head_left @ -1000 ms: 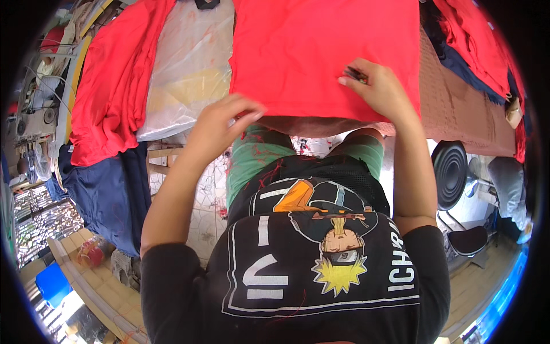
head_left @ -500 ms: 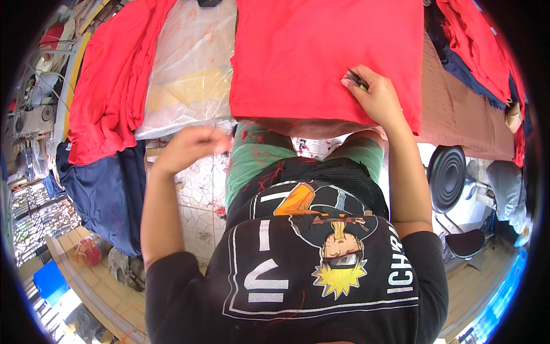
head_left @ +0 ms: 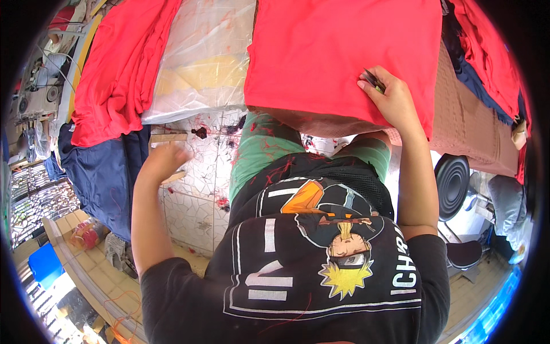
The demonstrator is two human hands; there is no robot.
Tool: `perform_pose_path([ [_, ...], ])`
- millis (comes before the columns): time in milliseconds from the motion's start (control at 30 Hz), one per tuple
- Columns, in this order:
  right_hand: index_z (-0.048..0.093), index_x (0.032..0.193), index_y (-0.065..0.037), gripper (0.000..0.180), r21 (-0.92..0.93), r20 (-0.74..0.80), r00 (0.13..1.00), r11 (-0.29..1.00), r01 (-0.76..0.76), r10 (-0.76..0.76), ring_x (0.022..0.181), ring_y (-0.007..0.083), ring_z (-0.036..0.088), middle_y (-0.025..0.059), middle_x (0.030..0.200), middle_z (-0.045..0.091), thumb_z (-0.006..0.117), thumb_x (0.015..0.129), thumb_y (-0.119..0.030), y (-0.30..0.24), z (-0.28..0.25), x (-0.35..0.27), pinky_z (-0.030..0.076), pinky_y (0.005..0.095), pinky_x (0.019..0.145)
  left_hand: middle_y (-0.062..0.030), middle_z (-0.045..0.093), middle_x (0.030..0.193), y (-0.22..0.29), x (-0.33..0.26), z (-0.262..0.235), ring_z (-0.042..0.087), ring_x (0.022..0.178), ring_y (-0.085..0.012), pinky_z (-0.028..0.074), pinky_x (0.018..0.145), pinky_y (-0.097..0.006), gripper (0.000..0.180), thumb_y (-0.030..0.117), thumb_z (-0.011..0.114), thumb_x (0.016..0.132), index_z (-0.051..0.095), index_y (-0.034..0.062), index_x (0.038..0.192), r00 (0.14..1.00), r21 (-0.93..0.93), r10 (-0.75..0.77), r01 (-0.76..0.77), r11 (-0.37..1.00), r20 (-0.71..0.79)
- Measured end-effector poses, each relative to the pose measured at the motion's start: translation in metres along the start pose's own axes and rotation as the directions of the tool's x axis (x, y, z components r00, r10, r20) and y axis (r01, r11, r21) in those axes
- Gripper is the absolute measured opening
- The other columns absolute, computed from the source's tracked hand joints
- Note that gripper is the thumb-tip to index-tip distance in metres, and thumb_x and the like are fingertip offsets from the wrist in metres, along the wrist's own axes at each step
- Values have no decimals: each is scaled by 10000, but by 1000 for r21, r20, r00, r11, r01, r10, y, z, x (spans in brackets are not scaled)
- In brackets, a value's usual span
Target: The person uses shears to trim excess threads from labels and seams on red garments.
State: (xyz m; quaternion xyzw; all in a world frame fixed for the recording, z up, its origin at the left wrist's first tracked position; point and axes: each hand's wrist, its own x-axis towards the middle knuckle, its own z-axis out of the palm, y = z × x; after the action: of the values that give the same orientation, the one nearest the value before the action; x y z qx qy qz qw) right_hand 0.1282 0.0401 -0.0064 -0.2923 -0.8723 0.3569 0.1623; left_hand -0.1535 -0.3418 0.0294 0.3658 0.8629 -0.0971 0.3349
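Observation:
A red garment (head_left: pixel 338 51) lies spread flat over the table in front of me, its near edge hanging at the table's front. Over its right part, my right hand (head_left: pixel 392 97) is closed around small dark thread snips (head_left: pixel 373 81), whose points stick out past the fingers. My left hand (head_left: pixel 166 160) is off the table on the left, above the tiled floor and close to the navy cloth (head_left: pixel 100 178). Motion smears its fingers, and no object shows in it.
Left of the garment is a clear plastic sheet (head_left: pixel 200 69) on the table, then a heap of red fabric (head_left: pixel 120 69). Brown cloth (head_left: pixel 470 126) covers the table's right side. More red fabric (head_left: pixel 487 51) hangs at far right, above a round black stool seat (head_left: pixel 452 180).
My left hand has moved left and nearer to me, away from the table's edge. My right hand keeps its grip on the snips over the garment. The view has shifted slightly.

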Motion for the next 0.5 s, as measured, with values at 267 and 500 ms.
perform_pose_path([
  [267,624,1043,-47,233,-111,-21,1000,994,10,-12,794,284,632,160,934,641,669,863,-187,-41,-8,-5,496,374,715,-92,681,1017,143,57,-8,662,906,-235,518,806,-326,220,130,701,827,696,44,1029,494,-107,295,-633,766,-818],
  [500,638,1034,-40,210,44,42,964,964,261,-263,863,331,635,153,961,632,665,835,-101,-88,33,8,503,388,740,-97,674,1020,153,72,4,656,901,-263,523,791,-326,202,141,709,814,711,43,991,472,-79,237,-557,827,-850],
])
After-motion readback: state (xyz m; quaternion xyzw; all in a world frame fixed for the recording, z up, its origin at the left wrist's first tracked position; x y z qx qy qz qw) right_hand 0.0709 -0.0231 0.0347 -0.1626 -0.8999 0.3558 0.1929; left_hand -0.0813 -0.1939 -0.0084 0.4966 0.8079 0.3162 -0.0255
